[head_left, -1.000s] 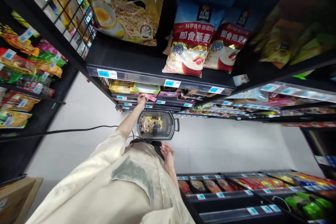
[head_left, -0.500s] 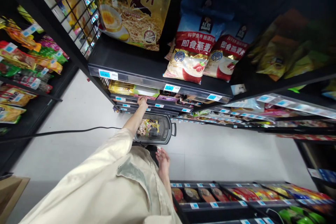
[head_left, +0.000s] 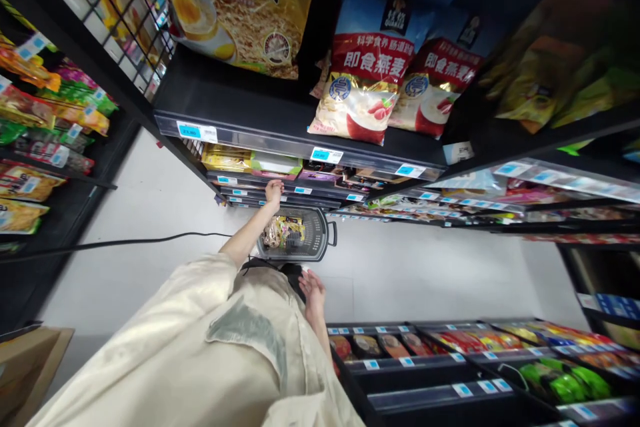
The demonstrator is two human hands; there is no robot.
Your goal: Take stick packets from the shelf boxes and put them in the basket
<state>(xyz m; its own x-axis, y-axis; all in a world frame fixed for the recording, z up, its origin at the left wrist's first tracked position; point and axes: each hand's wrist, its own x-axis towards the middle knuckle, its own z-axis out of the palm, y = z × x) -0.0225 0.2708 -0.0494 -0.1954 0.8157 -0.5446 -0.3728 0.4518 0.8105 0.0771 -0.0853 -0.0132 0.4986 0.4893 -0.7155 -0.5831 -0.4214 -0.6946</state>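
left hand (head_left: pixel 273 192) is out at full arm's reach, fingertips pressed against a low shelf rail (head_left: pixel 320 193), and from this angle i cannot tell whether the fingers are curled round anything or just resting there. right hand (head_left: pixel 313 288) hangs close to the body, palm open, fingers spread, holding nothing. directly below the reaching arm sits a grey basket (head_left: pixel 313 240) on the pale floor, one handle poking out to its right side, and inside it a heap of snack packets (head_left: pixel 281 232), yellowish and crinkled, too jumbled to count. a black cable (head_left: pixel 125 241) snakes across the floor from the left and runs in under the forearm. just above the hand, a yellow box (head_left: pixel 227 159) and a green-and-white box (head_left: pixel 277 163) lie side by side on the next shelf up. higher again, two red-and-blue oat bags (head_left: pixel 363 80) stand shoulder to shoulder, with one big yellow oat bag (head_left: pixel 240 7) to their left, and three blue price labels (head_left: pixel 327 155) are clipped along that shelf's front. bottom left, the corner of a cardboard box (head_left: pixel 25 367).
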